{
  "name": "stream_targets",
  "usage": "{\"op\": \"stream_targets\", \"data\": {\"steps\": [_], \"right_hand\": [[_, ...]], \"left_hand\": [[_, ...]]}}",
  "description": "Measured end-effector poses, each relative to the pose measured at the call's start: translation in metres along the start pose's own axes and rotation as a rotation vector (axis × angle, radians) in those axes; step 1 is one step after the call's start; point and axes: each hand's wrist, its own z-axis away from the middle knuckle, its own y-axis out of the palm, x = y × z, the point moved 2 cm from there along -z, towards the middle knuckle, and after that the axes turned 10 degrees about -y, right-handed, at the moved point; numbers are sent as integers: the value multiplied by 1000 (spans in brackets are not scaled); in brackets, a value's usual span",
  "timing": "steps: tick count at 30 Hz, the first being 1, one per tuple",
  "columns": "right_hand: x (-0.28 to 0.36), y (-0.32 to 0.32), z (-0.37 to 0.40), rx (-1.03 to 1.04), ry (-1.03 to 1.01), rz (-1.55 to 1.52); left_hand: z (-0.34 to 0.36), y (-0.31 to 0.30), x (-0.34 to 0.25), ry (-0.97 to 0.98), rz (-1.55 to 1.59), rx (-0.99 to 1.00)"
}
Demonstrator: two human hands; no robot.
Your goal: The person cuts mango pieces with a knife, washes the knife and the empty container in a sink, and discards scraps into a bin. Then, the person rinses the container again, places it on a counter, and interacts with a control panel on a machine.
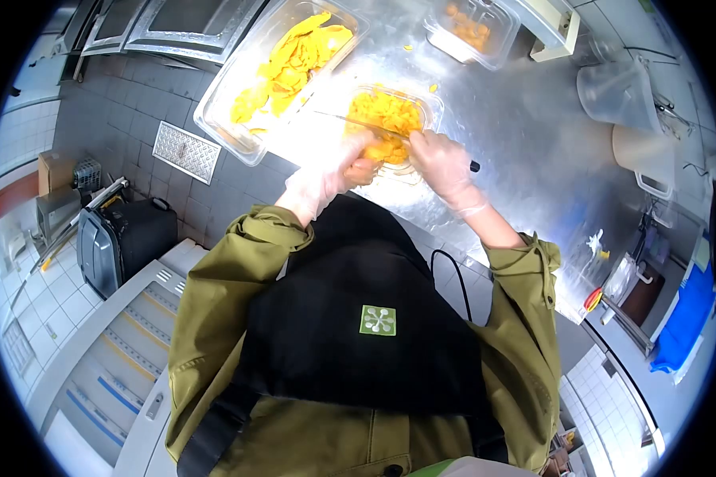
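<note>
Here, at the near edge of the steel desk (525, 127), both gloved hands work over a small clear tub (390, 110) heaped with yellow fruit slices. The left hand (326, 179) is closed around an orange fruit piece (366, 169), just beside the tub. The right hand (441, 163) grips a black-handled knife (374, 127), whose blade lies across the tub. A larger clear tray (223, 119) of yellow slices sits towards the desk's left edge, and another tub (469, 30) sits farther back.
</note>
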Motion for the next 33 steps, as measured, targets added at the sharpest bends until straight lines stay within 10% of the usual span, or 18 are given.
{"op": "stream_targets", "data": {"steps": [6, 13, 16, 22, 28, 33], "right_hand": [[4, 7, -6, 21, 115, 69], [-5, -13, -2, -58, 366, -227], [4, -10, 11, -151, 690, -858], [22, 8, 23, -293, 917, -1619], [27, -1, 17, -358, 854, -1627], [23, 1, 22, -322, 880, -1631]], "left_hand": [[4, 6, -2, 81, 19, -60], [1, 1, -1, 253, -641, -54], [1, 16, 0, 434, -670, -401], [-19, 3, 6, 572, -434, -330], [-8, 18, -2, 685, -1016, -362], [-6, 17, 1, 637, -610, -189]]}}
